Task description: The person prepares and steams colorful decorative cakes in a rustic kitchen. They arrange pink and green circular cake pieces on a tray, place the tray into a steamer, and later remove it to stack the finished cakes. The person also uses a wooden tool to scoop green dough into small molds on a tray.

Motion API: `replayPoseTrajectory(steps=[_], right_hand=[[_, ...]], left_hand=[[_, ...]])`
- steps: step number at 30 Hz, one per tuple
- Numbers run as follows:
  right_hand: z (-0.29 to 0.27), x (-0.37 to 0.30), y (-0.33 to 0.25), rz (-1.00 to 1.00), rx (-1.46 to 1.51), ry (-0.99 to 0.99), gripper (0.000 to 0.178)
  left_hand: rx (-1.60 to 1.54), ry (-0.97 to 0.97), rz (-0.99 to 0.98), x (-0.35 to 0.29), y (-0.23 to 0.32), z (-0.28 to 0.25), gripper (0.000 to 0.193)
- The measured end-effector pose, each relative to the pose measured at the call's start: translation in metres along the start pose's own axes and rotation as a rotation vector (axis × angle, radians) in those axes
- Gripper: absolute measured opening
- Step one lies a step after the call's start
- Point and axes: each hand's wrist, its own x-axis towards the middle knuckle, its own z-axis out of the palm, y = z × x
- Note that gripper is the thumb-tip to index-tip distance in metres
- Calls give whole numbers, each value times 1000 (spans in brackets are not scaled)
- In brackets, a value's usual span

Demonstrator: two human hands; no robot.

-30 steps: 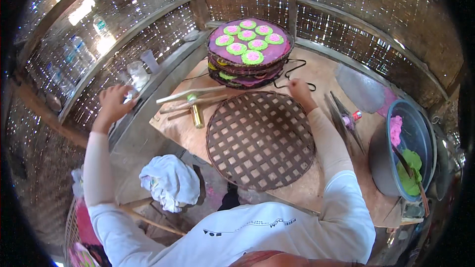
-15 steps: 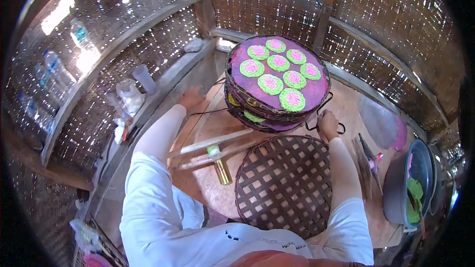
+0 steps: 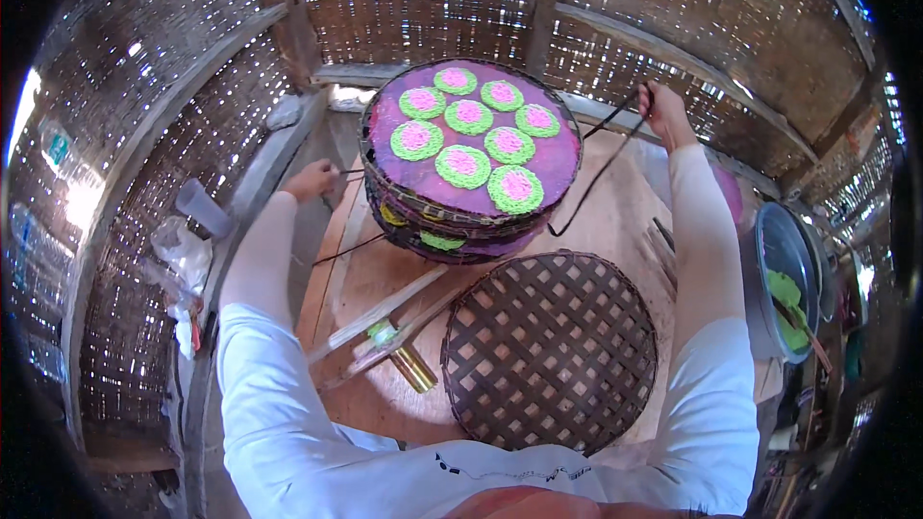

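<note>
A stack of round woven trays [image 3: 377, 168] stands in front of me. On its purple top sheet lie several green-and-pink round lacy cakes [image 3: 461, 167]. My right hand [image 3: 663, 115], raised beyond the stack's right side, pinches a dark cord [image 3: 615, 149] that runs to the stack and hangs in a loop. Left of the stack, my left hand [image 3: 315, 181] is closed on another dark cord [image 3: 354, 172] reaching to the tray's edge. Yellow and green edges show between the lower trays. Nearer me, an openwork woven round tray [image 3: 553, 356] lies flat on the board.
A golden metal tube [image 3: 414, 370] lies by wooden sticks [image 3: 380, 312] at the left. On the right is a basin [image 3: 760, 279] holding green dough [image 3: 790, 312]. A plastic cup [image 3: 204, 207] and bags [image 3: 181, 250] sit along the left ledge. Woven walls [image 3: 423, 10] enclose the space.
My right hand has risen and moved away from me, drawing the cord up. My left hand has closed on a cord beside the stack. The view has shifted to the right.
</note>
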Motion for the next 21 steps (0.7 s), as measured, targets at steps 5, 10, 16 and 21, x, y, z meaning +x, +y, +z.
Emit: replayPoseTrajectory(steps=[5,10,16,21], right_hand=[[20,28,-20,-25,-61,56,16],[58,35,-35,-130,-103,59,9],[84,58,-38,-204,-293,6,12],[65,107,-57,-362,-718,52,17]], left_hand=[[-221,-275,-11,-44,38,-80,22],[-1062,-8,-69,-102,47,-149,23],[-1356,177,44,-118,160,-124,46],[-1300,73,176,-99,220,-99,54]])
